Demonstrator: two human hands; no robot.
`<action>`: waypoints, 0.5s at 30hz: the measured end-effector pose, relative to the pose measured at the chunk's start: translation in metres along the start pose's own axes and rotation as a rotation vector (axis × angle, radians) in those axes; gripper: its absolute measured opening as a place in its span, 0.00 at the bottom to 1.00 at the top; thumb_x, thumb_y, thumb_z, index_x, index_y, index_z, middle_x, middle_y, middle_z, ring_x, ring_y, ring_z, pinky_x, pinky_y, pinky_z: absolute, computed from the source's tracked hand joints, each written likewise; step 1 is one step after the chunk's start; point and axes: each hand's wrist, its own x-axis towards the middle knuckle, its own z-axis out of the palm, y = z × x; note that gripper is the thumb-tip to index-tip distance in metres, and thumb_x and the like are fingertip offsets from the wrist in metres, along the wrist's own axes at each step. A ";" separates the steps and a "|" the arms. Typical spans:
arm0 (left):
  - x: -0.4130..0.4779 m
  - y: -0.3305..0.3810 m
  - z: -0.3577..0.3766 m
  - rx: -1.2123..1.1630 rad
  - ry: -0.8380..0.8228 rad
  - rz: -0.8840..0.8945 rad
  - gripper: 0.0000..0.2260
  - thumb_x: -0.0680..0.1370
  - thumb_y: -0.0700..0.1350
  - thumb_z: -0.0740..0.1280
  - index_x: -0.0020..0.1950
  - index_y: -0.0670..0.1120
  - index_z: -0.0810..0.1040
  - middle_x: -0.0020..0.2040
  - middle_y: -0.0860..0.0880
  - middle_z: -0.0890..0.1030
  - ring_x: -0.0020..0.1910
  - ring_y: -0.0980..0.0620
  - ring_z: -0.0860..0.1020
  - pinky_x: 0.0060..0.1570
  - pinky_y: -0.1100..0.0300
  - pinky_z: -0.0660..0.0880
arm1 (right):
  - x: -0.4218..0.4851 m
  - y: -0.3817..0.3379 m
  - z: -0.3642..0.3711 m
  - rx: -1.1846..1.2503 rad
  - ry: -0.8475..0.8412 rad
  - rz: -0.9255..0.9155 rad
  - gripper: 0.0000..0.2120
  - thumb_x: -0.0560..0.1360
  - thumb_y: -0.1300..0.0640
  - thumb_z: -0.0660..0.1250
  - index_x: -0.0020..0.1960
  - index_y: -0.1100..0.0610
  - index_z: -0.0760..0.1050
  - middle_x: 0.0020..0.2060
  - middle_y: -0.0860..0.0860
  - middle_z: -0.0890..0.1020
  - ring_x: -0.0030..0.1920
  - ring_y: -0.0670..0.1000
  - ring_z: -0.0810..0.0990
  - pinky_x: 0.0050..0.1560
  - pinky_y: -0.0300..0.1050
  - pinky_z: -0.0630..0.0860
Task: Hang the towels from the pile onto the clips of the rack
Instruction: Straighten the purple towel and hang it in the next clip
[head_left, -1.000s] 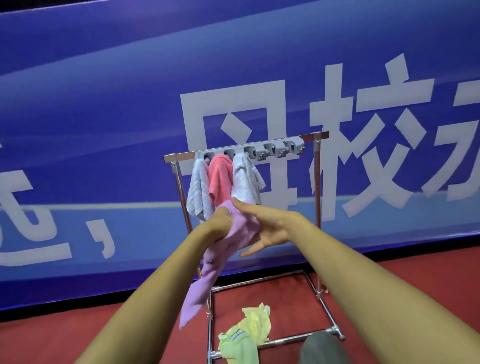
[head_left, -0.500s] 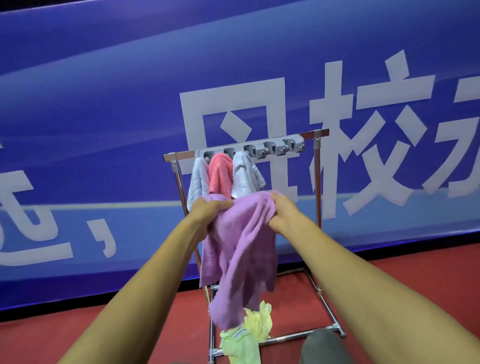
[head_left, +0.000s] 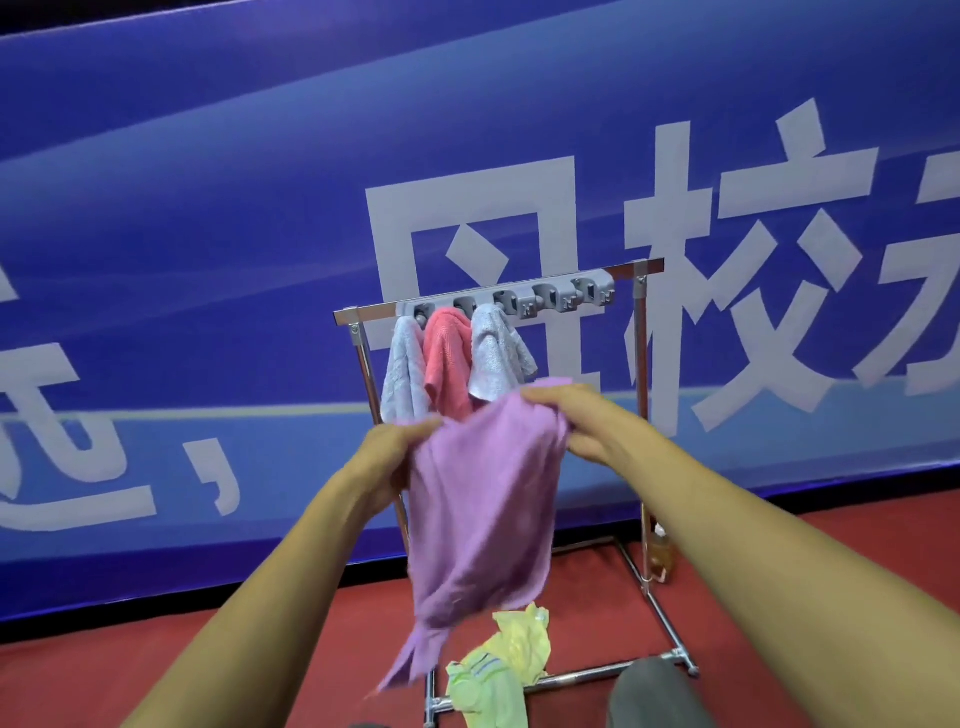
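A purple towel (head_left: 485, 509) hangs spread between my hands, in front of the metal rack (head_left: 641, 395). My left hand (head_left: 387, 457) pinches its upper left corner and my right hand (head_left: 576, 421) grips its upper right edge. The grey clip bar (head_left: 550, 301) runs along the rack's top rail. On its left clips hang a pale grey towel (head_left: 402, 374), a pink towel (head_left: 447, 358) and a second pale grey towel (head_left: 493, 358). The clips to the right hold nothing. A pile of yellow-green towels (head_left: 498, 670) lies on the floor at the rack's base.
A blue banner (head_left: 208, 260) with large white characters stands right behind the rack. The floor (head_left: 779, 561) is red. A dark knee (head_left: 654, 691) shows at the bottom right. A small amber bottle (head_left: 660, 551) stands by the rack's right post.
My right hand has taken hold of the purple towel's upper edge. Both hands have pulled the towel open and lifted it slightly toward the rack.
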 end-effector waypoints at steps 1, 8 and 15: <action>0.002 0.004 -0.004 -0.128 0.094 0.037 0.17 0.74 0.50 0.75 0.58 0.41 0.84 0.51 0.43 0.85 0.51 0.44 0.81 0.43 0.57 0.78 | -0.001 -0.005 -0.002 0.036 0.020 -0.029 0.09 0.79 0.67 0.68 0.59 0.66 0.77 0.46 0.60 0.83 0.43 0.53 0.83 0.40 0.45 0.84; 0.003 0.033 -0.015 0.118 0.192 -0.083 0.21 0.71 0.56 0.77 0.57 0.43 0.83 0.51 0.45 0.87 0.46 0.46 0.85 0.44 0.52 0.82 | -0.005 -0.026 -0.021 -0.131 0.205 -0.077 0.13 0.80 0.57 0.69 0.57 0.67 0.76 0.49 0.59 0.84 0.45 0.54 0.84 0.49 0.49 0.83; -0.001 0.043 0.003 0.151 0.236 -0.033 0.16 0.71 0.42 0.77 0.57 0.37 0.83 0.45 0.42 0.86 0.37 0.48 0.82 0.32 0.58 0.79 | -0.012 -0.037 -0.031 -0.027 0.238 -0.079 0.10 0.80 0.54 0.68 0.50 0.62 0.78 0.37 0.56 0.83 0.36 0.54 0.83 0.43 0.48 0.81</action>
